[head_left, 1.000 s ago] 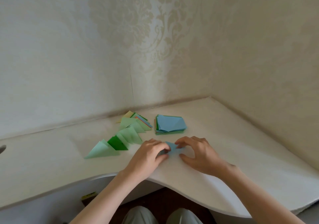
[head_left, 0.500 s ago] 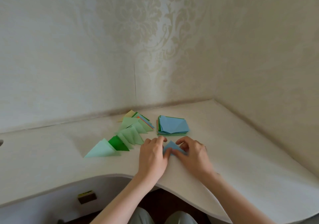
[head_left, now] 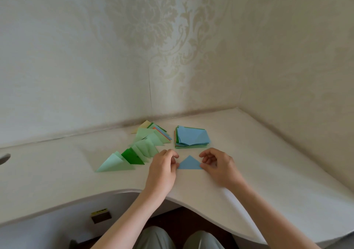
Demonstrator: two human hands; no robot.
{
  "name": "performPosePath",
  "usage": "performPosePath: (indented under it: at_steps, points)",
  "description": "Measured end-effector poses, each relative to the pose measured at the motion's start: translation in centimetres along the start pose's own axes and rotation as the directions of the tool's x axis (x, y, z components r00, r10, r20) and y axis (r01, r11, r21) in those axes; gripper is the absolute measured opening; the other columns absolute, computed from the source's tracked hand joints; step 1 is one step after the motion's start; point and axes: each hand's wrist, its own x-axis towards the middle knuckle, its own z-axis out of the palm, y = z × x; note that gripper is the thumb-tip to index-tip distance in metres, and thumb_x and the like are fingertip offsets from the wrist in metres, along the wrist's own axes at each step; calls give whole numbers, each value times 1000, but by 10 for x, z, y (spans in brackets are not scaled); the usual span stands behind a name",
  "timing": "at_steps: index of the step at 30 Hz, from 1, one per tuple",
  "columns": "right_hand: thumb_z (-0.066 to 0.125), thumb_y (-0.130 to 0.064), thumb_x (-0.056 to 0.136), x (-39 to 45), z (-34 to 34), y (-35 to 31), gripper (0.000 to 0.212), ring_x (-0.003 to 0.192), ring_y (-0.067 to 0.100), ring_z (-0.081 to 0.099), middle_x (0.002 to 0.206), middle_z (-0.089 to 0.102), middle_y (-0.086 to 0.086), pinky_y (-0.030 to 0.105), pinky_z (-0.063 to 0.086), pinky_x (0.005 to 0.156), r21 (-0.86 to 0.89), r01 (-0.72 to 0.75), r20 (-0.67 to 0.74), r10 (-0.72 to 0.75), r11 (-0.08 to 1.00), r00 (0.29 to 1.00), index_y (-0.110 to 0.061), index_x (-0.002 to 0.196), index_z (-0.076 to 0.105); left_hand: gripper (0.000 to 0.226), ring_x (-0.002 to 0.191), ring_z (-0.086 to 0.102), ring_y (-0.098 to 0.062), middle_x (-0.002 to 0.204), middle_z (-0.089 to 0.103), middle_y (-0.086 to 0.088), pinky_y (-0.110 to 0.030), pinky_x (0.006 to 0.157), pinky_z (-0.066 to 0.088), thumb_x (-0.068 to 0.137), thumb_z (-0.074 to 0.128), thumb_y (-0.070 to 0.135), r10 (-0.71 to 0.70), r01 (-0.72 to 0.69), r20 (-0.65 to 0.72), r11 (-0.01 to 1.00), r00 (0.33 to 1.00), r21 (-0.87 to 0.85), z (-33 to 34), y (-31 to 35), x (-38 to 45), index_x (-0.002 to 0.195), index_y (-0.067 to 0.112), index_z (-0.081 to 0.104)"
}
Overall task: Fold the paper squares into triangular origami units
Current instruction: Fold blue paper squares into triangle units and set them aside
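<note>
A pale corner of damask-patterned wallpaper (head_left: 162, 37) rises behind a white bench (head_left: 268, 162) with a curved front edge. From my remote seat I see the blue triangle (head_left: 189, 163) lying flat near that edge, apex pointing to twelve o'clock. My left hand (head_left: 162, 169) sits at its nine o'clock corner, fingers curled, the tips touching that corner. My right hand (head_left: 217, 165) sits at the three o'clock corner, its thumb against the paper's tip and the other fingers bent above it. Whether either hand actually pinches the paper or only touches it I cannot tell. The hands stay apart, the whole triangle showing between them.

At twelve o'clock from the triangle, close by, rests the stack of paper squares (head_left: 192, 137), blue on top with green and orange edges below. At ten o'clock a row of folded green triangles (head_left: 132, 152) overlaps in a line running away to the wall, the nearest one pale green, the next dark green. At the far end lie a few yellow, blue and orange pieces.

Below the bench edge I see grey trousered knees (head_left: 178, 239) and a small dark handle (head_left: 101, 215) on the bench front.
</note>
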Motion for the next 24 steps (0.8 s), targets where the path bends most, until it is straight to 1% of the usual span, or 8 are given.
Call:
performPosePath:
  at_steps: [5, 10, 11, 13, 15, 17, 20, 24]
  points:
    - [71, -2, 76, -2, 2, 0, 19, 70, 9, 56, 75, 61, -6, 9, 43, 68, 11, 22, -18, -22, 1000, 1000, -15, 89, 67, 41, 101, 45, -20, 109, 54, -4, -26, 80, 40, 85, 49, -6, 20, -35, 63, 969, 998, 244, 4, 26, 0, 121, 14, 52]
    - [71, -4, 77, -1, 4, 1, 19, 76, 13, 59, 79, 62, -3, 8, 42, 68, -10, 27, -16, -27, 1000, 1000, -13, 93, 67, 35, 101, 46, -24, 117, 50, -8, -28, 79, 40, 91, 59, 13, -49, 15, 87, 933, 995, 359, 14, 48, 7, 123, 14, 46]
    - [71, -4, 77, -2, 4, 2, 18, 76, 13, 59, 80, 62, -3, 7, 42, 68, -15, 32, -17, -32, 999, 999, -13, 93, 67, 36, 101, 48, -24, 117, 50, -8, -29, 80, 40, 90, 61, 15, -70, 32, 99, 938, 993, 344, 15, 49, 10, 122, 15, 46]
    - [71, -4, 78, -2, 5, 2, 18, 77, 12, 58, 80, 61, -4, 7, 42, 68, -17, 38, -22, -39, 999, 999, -13, 93, 67, 37, 101, 51, -24, 115, 50, -7, -28, 79, 41, 88, 66, 20, -147, 114, 126, 965, 981, 236, 13, 48, 17, 120, 15, 49]
    - [71, -4, 78, -2, 5, 3, 18, 76, 11, 56, 80, 60, -4, 6, 41, 67, -15, 36, -29, -37, 999, 999, -13, 92, 67, 39, 97, 52, -19, 111, 52, -4, -24, 75, 39, 84, 70, 24, -195, 172, 150, 973, 969, 155, 10, 45, 22, 118, 17, 51]
    - [71, -4, 77, -3, 5, 2, 18, 75, 10, 56, 79, 60, -6, 6, 40, 66, -17, 35, -36, -35, 999, 999, -14, 92, 68, 33, 91, 53, -15, 107, 58, -1, -22, 72, 38, 85, 70, 23, -177, 160, 147, 980, 973, 121, 8, 42, 22, 114, 18, 55]
    - [73, -7, 75, -5, 6, 1, 17, 73, 10, 56, 78, 60, -7, 5, 40, 65, -9, 35, -63, -36, 999, 997, -13, 90, 68, 21, 88, 59, -14, 97, 64, 5, -20, 69, 39, 88, 64, 17, -115, 114, 75, 993, 991, 17, 8, 37, 9, 109, 20, 60]
    - [76, -20, 76, -10, 11, -4, 14, 70, 5, 56, 83, 64, -8, 7, 40, 63, 10, 85, -180, -82, 996, 980, -19, 87, 67, 18, 77, 59, -7, 83, 64, 9, -14, 64, 41, 87, 66, 14, -51, 50, -10, 992, 999, -117, -13, 27, -6, 102, 25, 64]
